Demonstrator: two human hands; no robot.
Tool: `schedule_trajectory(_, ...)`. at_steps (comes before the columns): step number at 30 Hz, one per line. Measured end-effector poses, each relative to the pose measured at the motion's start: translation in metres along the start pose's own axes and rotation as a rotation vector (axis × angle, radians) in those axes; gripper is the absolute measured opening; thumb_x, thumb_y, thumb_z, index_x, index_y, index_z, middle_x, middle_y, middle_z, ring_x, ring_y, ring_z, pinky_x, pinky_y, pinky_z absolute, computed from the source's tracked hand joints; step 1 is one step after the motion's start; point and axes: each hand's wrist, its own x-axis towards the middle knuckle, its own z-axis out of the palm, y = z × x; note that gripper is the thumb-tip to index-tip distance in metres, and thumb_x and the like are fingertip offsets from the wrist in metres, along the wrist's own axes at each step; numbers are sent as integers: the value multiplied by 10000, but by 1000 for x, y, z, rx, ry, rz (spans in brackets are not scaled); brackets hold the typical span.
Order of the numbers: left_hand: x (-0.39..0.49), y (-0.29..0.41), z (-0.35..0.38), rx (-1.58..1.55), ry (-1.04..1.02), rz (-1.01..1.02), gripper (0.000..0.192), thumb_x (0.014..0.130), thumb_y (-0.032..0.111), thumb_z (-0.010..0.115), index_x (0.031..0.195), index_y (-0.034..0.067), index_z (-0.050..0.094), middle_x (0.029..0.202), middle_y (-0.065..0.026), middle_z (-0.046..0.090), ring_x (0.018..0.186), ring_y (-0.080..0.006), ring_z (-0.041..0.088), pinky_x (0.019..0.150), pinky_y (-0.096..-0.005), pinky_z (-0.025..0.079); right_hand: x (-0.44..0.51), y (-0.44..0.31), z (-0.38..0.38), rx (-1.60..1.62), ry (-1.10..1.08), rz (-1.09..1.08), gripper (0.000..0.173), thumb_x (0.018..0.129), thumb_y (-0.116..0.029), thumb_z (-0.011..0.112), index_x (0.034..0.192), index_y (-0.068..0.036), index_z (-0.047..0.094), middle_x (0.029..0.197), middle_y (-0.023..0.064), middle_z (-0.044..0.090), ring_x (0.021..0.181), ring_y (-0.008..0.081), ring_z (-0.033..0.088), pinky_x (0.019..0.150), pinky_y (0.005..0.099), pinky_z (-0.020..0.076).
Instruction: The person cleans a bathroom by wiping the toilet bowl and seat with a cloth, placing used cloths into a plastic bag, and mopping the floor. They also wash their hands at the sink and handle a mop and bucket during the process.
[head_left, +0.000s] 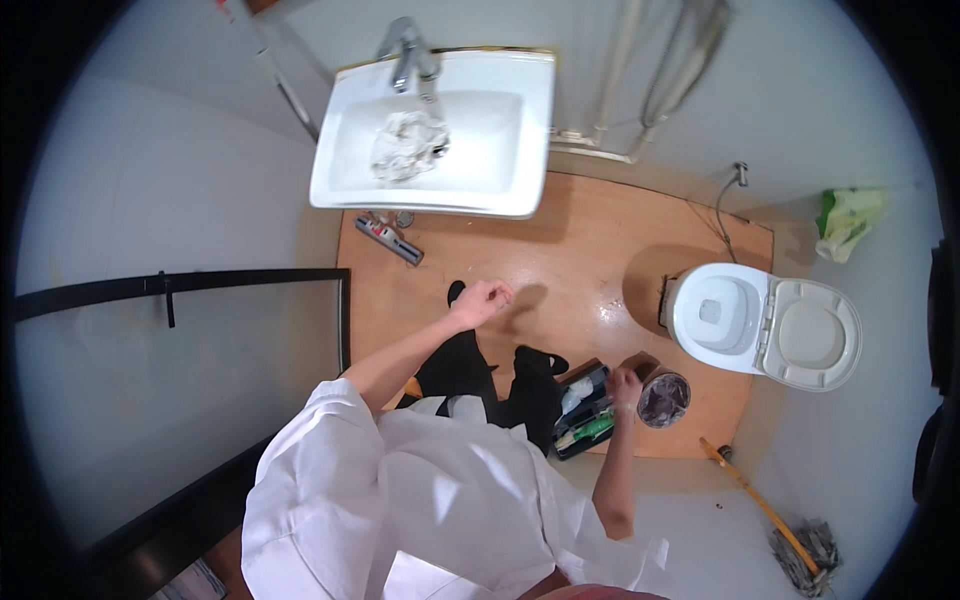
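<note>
My left hand (484, 301) is raised over the tiled-looking orange floor, below the sink, its fingers curled; no object shows in it. My right hand (625, 388) is at the right end of a dark caddy (572, 452) and beside a round waste bin (664, 400) lined with a dark bag. Whether it holds or touches anything is unclear. In the caddy lie a green bottle (596, 426) and a crumpled whitish item (577, 394). A wet-looking white cloth (411, 147) lies bunched in the white washbasin (499, 150), near the drain and under the chrome faucet (405, 56).
The white toilet (721, 318) stands at the right with its lid up. A grey-and-red box-like item (388, 240) lies under the basin. A mop (772, 517) leans at the lower right. A framed frosted door (202, 352) is at the left. A green-and-white bag (850, 223) hangs by the wall.
</note>
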Motion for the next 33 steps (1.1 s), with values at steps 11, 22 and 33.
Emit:
schedule_trajectory(11, -107, -115, -192, -218, 246, -162, 146, 923, 119, 559, 974, 7, 638, 814, -60, 679, 735, -130, 629, 692, -261, 496, -19, -377, 415, -289, -287, -657, 493, 858, -314, 703, 1268, -75, 569, 1242, 147, 580, 1062, 237, 588, 896, 361, 489)
schedule_trajectory(22, -151, -175, -244, -572, 361, -385, 204, 971, 172, 554, 1033, -12, 617, 937, -101, 678, 869, -160, 647, 800, -276, 510, 0, -401, 486, -587, -216, -624, 645, 698, -228, 747, 1287, -62, 543, 1023, 151, 664, 966, 255, 625, 861, 383, 494)
schedule_trajectory(33, -136, -187, -275, -503, 266, -471, 231, 974, 218, 542, 1070, 23, 621, 968, -67, 684, 831, -120, 633, 751, -240, 489, 159, -492, 342, -929, 274, -786, 596, 779, -297, 632, 1313, -70, 497, 1276, 185, 552, 1179, 395, 481, 995, 458, 407)
